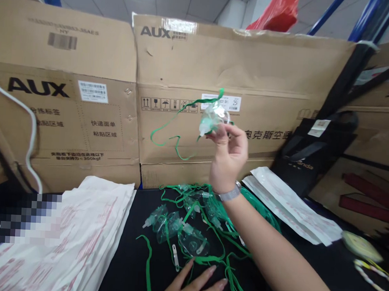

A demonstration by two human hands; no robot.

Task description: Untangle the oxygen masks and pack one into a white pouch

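Note:
My right hand [228,154], with a watch on the wrist, is raised in front of the cardboard and closed on a clear oxygen mask [212,116]. A thin green elastic strap [170,118] hangs from the mask in a loose loop to the left. At the bottom edge my left hand [196,289] has its fingers spread, close to a pile of clear masks [192,239] with green straps; whether it touches a strap I cannot tell. Behind the pile, partly hidden by my right forearm, lies coiled green tubing [259,209].
White printed pouches [79,226] are stacked on the left of the black table, and more white pouches [295,207] lie at the right. Large cardboard boxes [186,54] form a wall behind. A black bag [298,155], a white cable [29,150] and a roll of tape [362,246] are around.

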